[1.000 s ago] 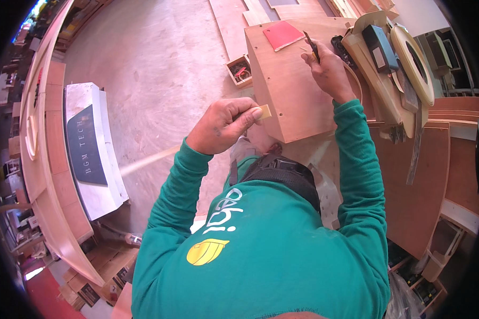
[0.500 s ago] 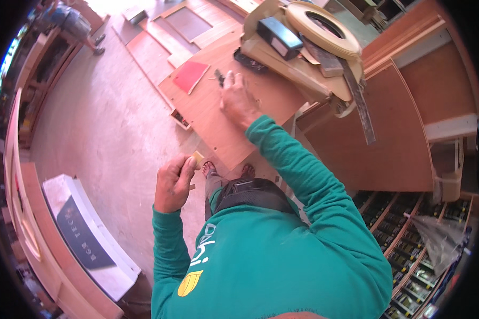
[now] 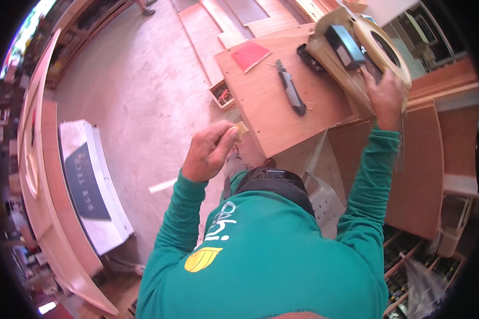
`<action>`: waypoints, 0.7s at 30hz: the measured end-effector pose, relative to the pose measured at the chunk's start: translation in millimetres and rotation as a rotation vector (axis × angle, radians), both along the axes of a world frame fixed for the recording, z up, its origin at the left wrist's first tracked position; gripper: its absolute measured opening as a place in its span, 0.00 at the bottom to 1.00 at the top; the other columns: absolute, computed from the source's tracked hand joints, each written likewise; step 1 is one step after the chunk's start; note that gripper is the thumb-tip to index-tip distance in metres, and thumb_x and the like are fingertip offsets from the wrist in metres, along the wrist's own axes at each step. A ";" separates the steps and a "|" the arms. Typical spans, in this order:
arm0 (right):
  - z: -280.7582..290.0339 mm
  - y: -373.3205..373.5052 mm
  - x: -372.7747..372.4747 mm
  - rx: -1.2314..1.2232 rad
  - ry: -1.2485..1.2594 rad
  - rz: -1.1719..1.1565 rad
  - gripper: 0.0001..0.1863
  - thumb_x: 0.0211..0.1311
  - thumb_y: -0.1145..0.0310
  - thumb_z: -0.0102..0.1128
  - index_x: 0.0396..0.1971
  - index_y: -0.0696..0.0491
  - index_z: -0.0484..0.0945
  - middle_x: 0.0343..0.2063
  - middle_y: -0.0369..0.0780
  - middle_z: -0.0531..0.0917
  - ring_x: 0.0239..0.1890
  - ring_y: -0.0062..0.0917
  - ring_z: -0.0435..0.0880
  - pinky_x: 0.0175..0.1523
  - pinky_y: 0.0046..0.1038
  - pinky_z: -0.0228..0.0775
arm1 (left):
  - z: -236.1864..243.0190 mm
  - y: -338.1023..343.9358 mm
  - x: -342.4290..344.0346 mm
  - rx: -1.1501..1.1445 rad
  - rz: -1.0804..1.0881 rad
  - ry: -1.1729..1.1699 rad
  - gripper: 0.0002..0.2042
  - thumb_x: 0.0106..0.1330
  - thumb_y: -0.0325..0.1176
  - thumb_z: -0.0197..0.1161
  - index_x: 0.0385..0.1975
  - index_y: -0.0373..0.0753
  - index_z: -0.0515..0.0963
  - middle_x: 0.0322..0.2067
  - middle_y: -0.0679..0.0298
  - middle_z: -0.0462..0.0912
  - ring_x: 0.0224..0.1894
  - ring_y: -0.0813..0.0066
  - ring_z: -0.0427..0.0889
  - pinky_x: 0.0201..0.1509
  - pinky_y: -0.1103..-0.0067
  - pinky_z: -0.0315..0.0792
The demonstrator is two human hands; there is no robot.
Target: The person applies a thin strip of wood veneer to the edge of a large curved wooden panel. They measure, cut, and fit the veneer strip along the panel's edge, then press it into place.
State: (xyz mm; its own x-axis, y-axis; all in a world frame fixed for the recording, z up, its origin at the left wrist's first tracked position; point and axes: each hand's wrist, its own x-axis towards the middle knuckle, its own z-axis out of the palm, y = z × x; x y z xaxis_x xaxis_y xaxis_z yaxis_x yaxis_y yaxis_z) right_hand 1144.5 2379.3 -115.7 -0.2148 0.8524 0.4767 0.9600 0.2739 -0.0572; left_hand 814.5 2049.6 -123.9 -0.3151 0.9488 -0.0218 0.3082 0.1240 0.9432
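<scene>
My left hand [image 3: 210, 151] is closed, pinching a small yellowish piece [image 3: 241, 129] between thumb and fingers, beside the near left corner of a wooden board [image 3: 274, 127]. On that board lies a utility knife [image 3: 289, 87] with a dark grey handle, out of my hands. At the right, my right hand [image 3: 387, 98] closes round a long dark flat bar [image 3: 373, 70] that rests on a beige machine [image 3: 335, 72]. My palm hides part of the bar. A pale roll of edge strip [image 3: 404, 68] stands just beyond my fingers.
A red flat piece [image 3: 250, 56] and a blue-black box [image 3: 345, 47] lie ahead. A small open drawer [image 3: 222, 94] holds several items left of the board. At the left stands a white and dark carton [image 3: 90, 186]. Brown panels [image 3: 415, 170] fill the right side.
My right hand has let go of the utility knife, which now lies on the board, and moved right to the dark bar. My left hand still pinches the yellowish piece. The view has shifted.
</scene>
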 end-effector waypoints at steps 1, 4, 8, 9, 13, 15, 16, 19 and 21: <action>1.8 8.8 11.1 -0.072 -0.098 -0.085 0.37 0.68 0.40 0.75 0.62 0.57 0.84 0.56 0.59 0.86 0.62 0.56 0.83 0.69 0.53 0.74 | 2.9 -0.3 -0.5 -0.004 -0.026 -0.035 0.13 0.85 0.34 0.62 0.39 0.32 0.85 0.25 0.69 0.77 0.29 0.81 0.72 0.33 0.78 0.68; 10.8 11.6 11.2 -0.168 -0.106 -0.036 0.42 0.65 0.38 0.77 0.66 0.59 0.82 0.59 0.61 0.85 0.66 0.58 0.81 0.72 0.53 0.72 | 3.5 -1.4 -4.0 0.014 -0.062 -0.021 0.11 0.84 0.32 0.63 0.39 0.31 0.84 0.25 0.66 0.76 0.30 0.81 0.72 0.34 0.76 0.70; -7.5 40.5 33.1 -0.182 -0.093 0.039 0.40 0.62 0.44 0.81 0.65 0.57 0.82 0.59 0.61 0.85 0.65 0.58 0.81 0.71 0.53 0.72 | -1.4 -2.3 -11.7 0.078 -0.102 0.012 0.10 0.83 0.31 0.65 0.40 0.30 0.82 0.27 0.60 0.74 0.33 0.82 0.71 0.37 0.74 0.74; 6.4 35.2 21.4 -0.256 -0.074 0.032 0.39 0.60 0.47 0.83 0.65 0.57 0.82 0.59 0.60 0.85 0.65 0.57 0.82 0.71 0.53 0.73 | 2.7 -1.6 -9.3 0.138 -0.078 0.048 0.10 0.83 0.32 0.64 0.40 0.31 0.83 0.29 0.49 0.80 0.31 0.65 0.80 0.40 0.68 0.78; 22.4 23.3 32.7 -0.295 -0.051 0.062 0.39 0.57 0.55 0.85 0.66 0.57 0.82 0.60 0.59 0.85 0.64 0.56 0.83 0.70 0.53 0.73 | 11.2 -1.6 -10.4 0.096 -0.116 -0.060 0.12 0.86 0.33 0.62 0.40 0.31 0.83 0.30 0.60 0.83 0.34 0.76 0.82 0.40 0.73 0.78; 37.0 17.5 29.0 -0.328 -0.040 0.023 0.39 0.58 0.54 0.81 0.67 0.57 0.82 0.62 0.59 0.85 0.65 0.56 0.83 0.71 0.52 0.73 | 19.0 -0.9 -14.2 0.098 -0.128 -0.064 0.13 0.86 0.33 0.62 0.39 0.31 0.83 0.30 0.65 0.82 0.35 0.81 0.80 0.41 0.76 0.77; 40.6 17.0 29.9 -0.365 -0.014 0.037 0.39 0.59 0.52 0.79 0.67 0.57 0.82 0.63 0.59 0.85 0.66 0.56 0.83 0.72 0.51 0.73 | 21.8 0.1 -16.0 0.116 -0.108 -0.039 0.13 0.86 0.33 0.62 0.39 0.31 0.83 0.30 0.66 0.82 0.36 0.81 0.79 0.41 0.76 0.77; 74.0 1.6 13.7 -0.541 0.026 0.060 0.39 0.60 0.47 0.68 0.66 0.59 0.84 0.67 0.60 0.83 0.69 0.55 0.82 0.75 0.48 0.72 | 12.4 -8.6 -19.7 0.102 -0.033 -0.071 0.13 0.86 0.33 0.63 0.38 0.31 0.83 0.29 0.69 0.79 0.35 0.83 0.75 0.41 0.78 0.74; 78.5 -14.0 28.8 -0.526 0.088 0.089 0.41 0.61 0.49 0.67 0.68 0.62 0.81 0.66 0.63 0.83 0.69 0.56 0.82 0.74 0.46 0.72 | 13.8 -7.9 -16.4 0.071 -0.007 -0.100 0.15 0.87 0.37 0.62 0.38 0.34 0.84 0.28 0.74 0.76 0.33 0.85 0.70 0.37 0.81 0.68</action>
